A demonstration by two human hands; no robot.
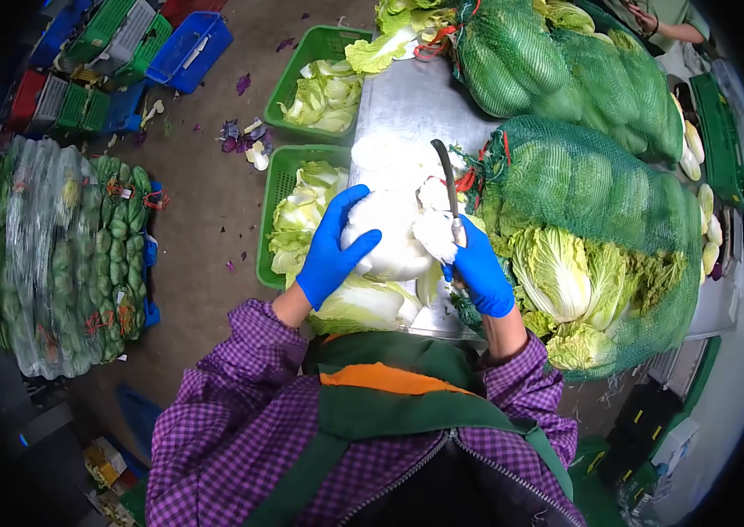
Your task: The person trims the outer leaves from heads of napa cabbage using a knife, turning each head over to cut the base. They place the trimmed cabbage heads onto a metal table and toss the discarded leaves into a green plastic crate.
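Over the near end of the metal table [429,83], my left hand [331,250], in a blue glove, grips the side of a pale napa cabbage [385,230]. The cabbage is washed out by glare, so its detail is lost. My right hand [482,274], also gloved in blue, is closed on a knife [448,171] with a dark curved blade pointing up and away. A white piece of leaf [435,234] lies against the knife beside the cabbage. Loose outer leaves [368,305] sit below my hands.
Green mesh sacks of cabbages [596,176] fill the table's right side, one with a napa cabbage [555,277] exposed. Green crates of leaves [264,230] stand left. Wrapped stacked sacks [56,255] and a blue crate [189,53] are farther left. Another person's hand [644,19] shows top right.
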